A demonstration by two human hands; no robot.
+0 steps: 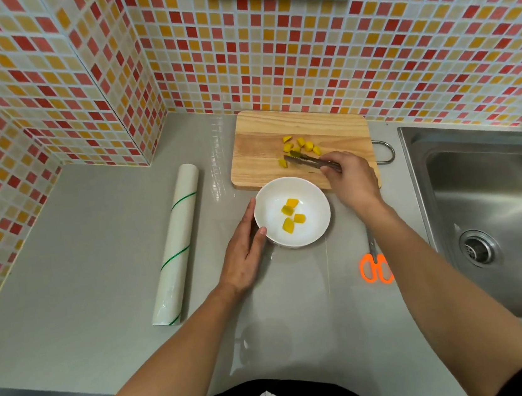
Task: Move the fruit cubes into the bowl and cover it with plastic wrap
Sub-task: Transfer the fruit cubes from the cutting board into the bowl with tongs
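Note:
A white bowl (310, 234) stands on the grey counter in front of a wooden cutting board (260, 151). Several yellow fruit cubes (293, 215) lie inside the bowl. More yellow cubes (301, 142) are scattered on the board. My right hand (351, 180) grips metal tongs (306, 161), whose tips rest among the cubes on the board. My left hand (245, 252) cups the bowl's left rim, thumb on the edge. A roll of plastic wrap (178, 241) with green stripes lies to the left of the bowl.
Orange-handled scissors (376, 266) lie on the counter right of the bowl, partly under my right forearm. A steel sink (497, 201) fills the right side. A mosaic-tiled wall with sockets stands behind the board and along the left.

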